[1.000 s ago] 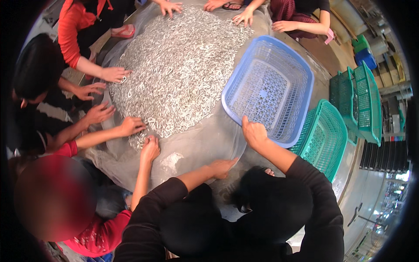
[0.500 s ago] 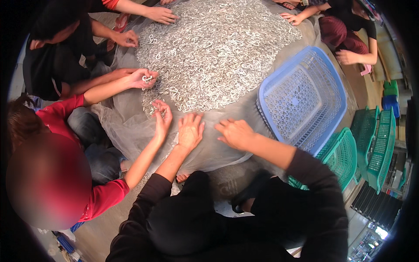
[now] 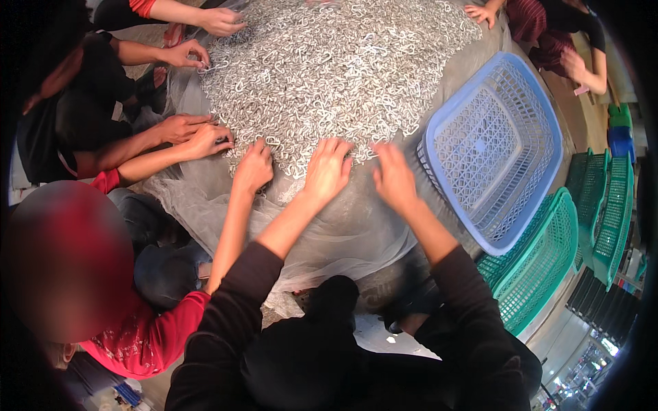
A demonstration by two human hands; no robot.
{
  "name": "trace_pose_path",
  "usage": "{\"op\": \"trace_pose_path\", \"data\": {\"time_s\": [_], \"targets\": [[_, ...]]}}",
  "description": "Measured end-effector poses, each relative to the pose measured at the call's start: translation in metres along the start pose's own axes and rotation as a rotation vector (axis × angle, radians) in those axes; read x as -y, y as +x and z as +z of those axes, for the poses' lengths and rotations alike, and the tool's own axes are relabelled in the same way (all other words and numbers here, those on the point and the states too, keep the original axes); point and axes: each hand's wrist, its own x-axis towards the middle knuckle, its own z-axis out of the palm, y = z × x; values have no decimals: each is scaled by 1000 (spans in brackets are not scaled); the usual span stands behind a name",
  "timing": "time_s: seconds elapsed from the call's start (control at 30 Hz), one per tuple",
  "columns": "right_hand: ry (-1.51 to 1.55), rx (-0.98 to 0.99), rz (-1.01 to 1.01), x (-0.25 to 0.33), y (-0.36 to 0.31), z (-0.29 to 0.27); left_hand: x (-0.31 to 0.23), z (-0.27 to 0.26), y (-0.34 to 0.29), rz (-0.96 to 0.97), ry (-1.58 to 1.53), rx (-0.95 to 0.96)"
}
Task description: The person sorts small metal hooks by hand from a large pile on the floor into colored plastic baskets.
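A wide heap of small silvery S-shaped metal hooks (image 3: 329,82) lies on a translucent plastic sheet (image 3: 308,250). At the heap's near edge my left hand (image 3: 327,171) rests palm down, fingers stretched over the hooks. A little to its right is my right hand (image 3: 395,179), slightly blurred, with its fingers extended toward the same edge. No hook shows in either hand, though both palms are hidden. Close by on the left, a hand of the co-worker in red (image 3: 255,168) touches the near-left edge of the heap.
A blue plastic basket (image 3: 430,140) sits right of the heap, tilted. Several green baskets (image 3: 572,240) stand beyond it. Co-workers' hands (image 3: 199,140) reach in along the left side, and another hand (image 3: 484,12) is at the far right.
Both my hands have moved forward to the heap's edge, and my right fingers now point ahead. The hands of the co-worker in red, earlier showing hooks, have turned down at the heap.
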Motion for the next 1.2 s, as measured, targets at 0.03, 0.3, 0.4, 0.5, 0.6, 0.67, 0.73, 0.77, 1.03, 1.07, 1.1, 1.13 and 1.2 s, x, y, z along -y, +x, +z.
{"op": "trace_pose_path", "data": {"time_s": [0.03,0.3,0.4,0.5,0.6,0.67,0.73,0.77,1.03,1.07,1.1,1.13,1.2], "targets": [[-19,-205,25,-6,19,6,2,3,14,52,49,-28],[109,-86,84,10,6,48,20,20,-44,-170,-181,118],[422,-104,180,3,-5,44,16,-1,-61,-418,-407,20],[338,21,350,-1,-8,26,15,-27,-62,-303,-238,1],[444,13,373,-11,-10,20,23,-32,-59,-310,-291,61],[360,65,375,-4,-17,7,32,-33,-65,-397,-255,73],[785,150,436,-11,-21,1,30,-38,-63,-569,-298,232],[704,123,405,-20,-23,5,31,-36,-60,-642,-359,264],[1389,128,606,-22,-10,18,35,-32,-46,-505,-1039,-1],[1178,155,592,-18,2,25,31,-36,-41,-672,-1372,20],[969,189,572,-12,16,35,33,-37,-40,-715,-1383,23],[717,112,537,-3,27,43,35,-33,-38,-764,-1335,52],[214,-29,451,12,45,56,42,-21,-35,-862,-1234,101]]}}
